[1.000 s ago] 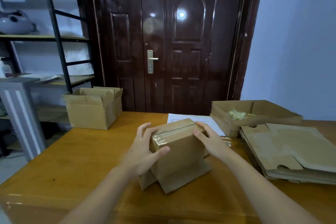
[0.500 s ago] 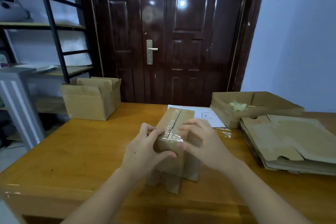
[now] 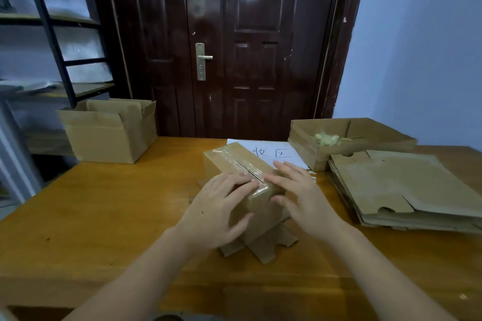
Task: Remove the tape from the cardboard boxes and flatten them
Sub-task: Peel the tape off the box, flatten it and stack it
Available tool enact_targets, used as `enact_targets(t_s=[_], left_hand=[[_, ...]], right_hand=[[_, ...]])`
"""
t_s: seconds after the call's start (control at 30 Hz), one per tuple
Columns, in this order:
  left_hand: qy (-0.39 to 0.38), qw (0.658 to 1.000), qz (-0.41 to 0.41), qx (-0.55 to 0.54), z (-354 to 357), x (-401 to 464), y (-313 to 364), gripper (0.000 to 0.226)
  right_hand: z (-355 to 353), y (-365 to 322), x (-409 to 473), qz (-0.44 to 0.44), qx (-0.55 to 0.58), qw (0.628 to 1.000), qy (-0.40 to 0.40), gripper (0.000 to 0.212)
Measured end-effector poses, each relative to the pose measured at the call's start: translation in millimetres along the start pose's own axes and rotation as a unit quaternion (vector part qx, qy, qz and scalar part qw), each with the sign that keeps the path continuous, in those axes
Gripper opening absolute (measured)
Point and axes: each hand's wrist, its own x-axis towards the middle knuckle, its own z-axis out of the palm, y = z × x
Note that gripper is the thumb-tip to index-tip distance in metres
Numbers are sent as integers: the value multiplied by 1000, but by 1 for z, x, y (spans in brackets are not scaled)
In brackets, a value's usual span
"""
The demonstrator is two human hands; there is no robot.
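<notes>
Tape [image 3: 241, 164] on the box [image 3: 260, 206] awaits peeling: we rest left hand [image 3: 216, 212] and right hand [image 3: 303, 198] open-fingered, and must next lift an edge.

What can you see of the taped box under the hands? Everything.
The taped box is small, plain brown cardboard, standing on the wooden table with its bottom flaps splayed out beneath it. A clear tape strip, glossy and wrinkled, runs along the closed top seam and folds over the near end. The left hand and right hand rest on its near end, fingers spread by the tape.
</notes>
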Motion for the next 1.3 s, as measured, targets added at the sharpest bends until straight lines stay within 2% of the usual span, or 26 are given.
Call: enact_targets(t_s=[0.1, 0.23, 0.33, 0.43, 0.63, 0.8, 0.97, 1.07, 1.17, 1.3], left_hand=[[10, 998, -18, 51, 8, 9, 1, 61], [52, 995, -42, 73, 15, 28, 1, 65], [28, 996, -21, 80, 18, 33, -3, 70], [11, 996, -19, 84, 22, 33, -7, 73], [33, 992, -10, 121, 31, 39, -6, 57], [61, 990, 3, 126, 36, 43, -6, 49], [73, 990, 11, 124, 36, 44, -8, 45], [74, 992, -5, 106, 32, 47, -7, 44], [37, 996, -31, 69, 25, 47, -12, 50], [-34, 995, -14, 92, 20, 42, -20, 72]], right_hand=[[3, 0, -7, -19, 19, 999, 31, 45], [1, 3, -8, 8, 72, 997, -27, 52], [-1, 11, -5, 27, 72, 995, -60, 67], [1, 17, -2, 23, 83, 994, -62, 69], [5, 25, 4, 17, 60, 997, -55, 69], [1, 22, 14, -49, -13, 998, -27, 63], [7, 23, 14, -60, 10, 998, -33, 66], [16, 22, 14, -62, -10, 998, 15, 67], [24, 17, 16, -82, -29, 993, 79, 56], [25, 18, 16, -103, -46, 990, 80, 53]])
